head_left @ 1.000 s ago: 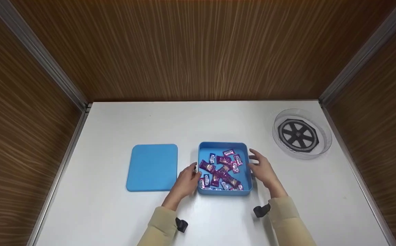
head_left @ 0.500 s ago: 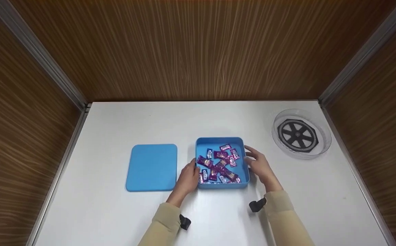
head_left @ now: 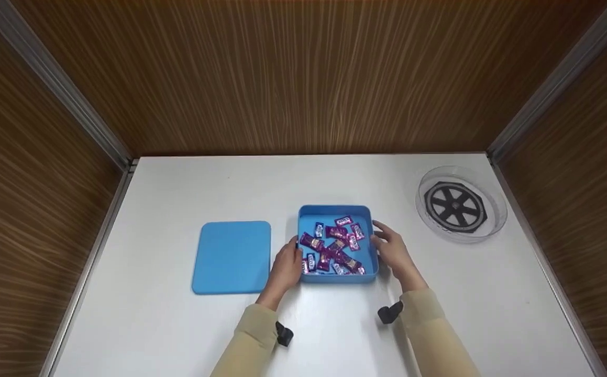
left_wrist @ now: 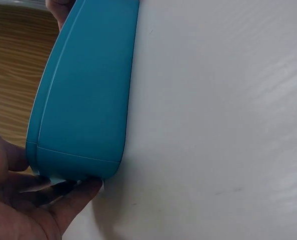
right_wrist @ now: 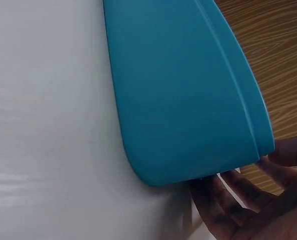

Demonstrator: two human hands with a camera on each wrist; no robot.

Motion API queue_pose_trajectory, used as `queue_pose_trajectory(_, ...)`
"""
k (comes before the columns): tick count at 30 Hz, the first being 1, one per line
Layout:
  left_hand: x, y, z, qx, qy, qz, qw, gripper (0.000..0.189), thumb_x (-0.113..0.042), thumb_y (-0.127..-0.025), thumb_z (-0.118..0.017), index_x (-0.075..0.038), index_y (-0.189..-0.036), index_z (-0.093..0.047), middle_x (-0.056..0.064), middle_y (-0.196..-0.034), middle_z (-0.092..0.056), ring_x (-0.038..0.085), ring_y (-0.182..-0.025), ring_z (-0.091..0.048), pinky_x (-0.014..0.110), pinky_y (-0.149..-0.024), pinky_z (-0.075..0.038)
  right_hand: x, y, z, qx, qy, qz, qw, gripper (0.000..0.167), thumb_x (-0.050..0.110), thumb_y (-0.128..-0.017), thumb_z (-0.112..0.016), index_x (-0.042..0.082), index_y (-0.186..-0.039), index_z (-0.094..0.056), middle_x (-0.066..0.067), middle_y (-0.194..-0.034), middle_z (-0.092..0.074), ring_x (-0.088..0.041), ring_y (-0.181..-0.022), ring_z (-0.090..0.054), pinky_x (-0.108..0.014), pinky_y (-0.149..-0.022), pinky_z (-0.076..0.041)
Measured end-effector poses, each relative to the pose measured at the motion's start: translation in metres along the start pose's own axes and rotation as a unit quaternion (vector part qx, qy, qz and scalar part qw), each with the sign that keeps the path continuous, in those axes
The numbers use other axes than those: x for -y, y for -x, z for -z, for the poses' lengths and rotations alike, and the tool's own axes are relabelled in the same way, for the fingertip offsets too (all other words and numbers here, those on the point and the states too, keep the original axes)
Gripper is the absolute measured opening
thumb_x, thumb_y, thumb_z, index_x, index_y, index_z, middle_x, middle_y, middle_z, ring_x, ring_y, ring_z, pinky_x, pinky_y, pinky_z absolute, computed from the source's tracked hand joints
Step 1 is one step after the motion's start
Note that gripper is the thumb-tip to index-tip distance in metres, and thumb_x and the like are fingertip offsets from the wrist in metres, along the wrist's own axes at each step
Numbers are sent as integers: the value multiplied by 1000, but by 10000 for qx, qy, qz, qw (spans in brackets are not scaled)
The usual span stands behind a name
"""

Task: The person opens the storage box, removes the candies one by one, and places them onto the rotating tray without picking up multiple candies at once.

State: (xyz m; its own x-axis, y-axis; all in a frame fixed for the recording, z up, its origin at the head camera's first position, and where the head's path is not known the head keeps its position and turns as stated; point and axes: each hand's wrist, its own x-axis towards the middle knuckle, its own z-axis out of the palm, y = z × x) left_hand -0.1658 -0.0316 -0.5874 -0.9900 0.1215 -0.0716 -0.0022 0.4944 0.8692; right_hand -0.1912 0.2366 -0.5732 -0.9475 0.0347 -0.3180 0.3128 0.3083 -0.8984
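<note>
A square blue box (head_left: 338,279) stands on the white table near the middle of the head view. Several small candies (head_left: 345,258) in purple, pink and blue wrappers lie scattered inside it. My left hand (head_left: 286,267) touches the box's left side, thumb near the rim and fingers extended along the wall, as the left wrist view (left_wrist: 23,210) shows. Against the opposite side, the fingers of my right hand (head_left: 395,254) touch the wall, with the thumb at the rim. The box's outer wall (right_wrist: 173,95) fills much of the right wrist view; its underside is hidden.
Left of the box lies a flat blue square lid (head_left: 232,256). A clear round dish (head_left: 501,220) with a black spoked octagon (head_left: 456,206) in it stands at the back right. Wood-grain panels (head_left: 303,78) enclose the table (head_left: 203,188) at the back and sides.
The blue box has moved away from me and slightly left, with its candies. Both hands went along with it, the right hand closing in against its side. Lid and dish stayed put.
</note>
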Motion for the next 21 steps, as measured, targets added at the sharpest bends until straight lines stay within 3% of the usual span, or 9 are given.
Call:
queue_pose_trajectory(7,5,-2,2,-38,900,333,9954,42,-8,-103,-44,5,-143,-43,26,-130,-56,35,-117,-55,49,-99,-44,1,1,0,-21,169,74,9998,51,10,-104,-43,6,-153,-32,-28,-147,-38,-43,-132,-41,-55,-102,-40)
queue_pose_trajectory(15,5,-2,2,-29,1263,532,9906,42,-10,-104,-43,3,-144,-42,24,-131,-55,34,-118,-54,49,-100,-43,6,3,1,-116,665,231,9975,51,11,-103,-48,5,-152,-34,-27,-143,-44,-42,-127,-48,-50,-95,-48)
queue_pose_trajectory(18,4,-1,2,-24,1283,549,9902,42,-10,-104,-43,3,-144,-42,24,-131,-55,34,-118,-54,48,-100,-43,11,5,1,-257,1210,557,9908,55,14,-101,-54,4,-152,-34,-28,-143,-42,-44,-129,-44,-52,-98,-45)
queue_pose_trajectory(21,4,-1,2,-11,1315,566,9897,42,-9,-104,-43,3,-144,-41,25,-131,-55,34,-119,-53,48,-100,-42,17,10,0,-450,1801,1105,9764,59,15,-99,-59,1,-150,-34,-30,-144,-36,-47,-131,-39,-57,-103,-37)
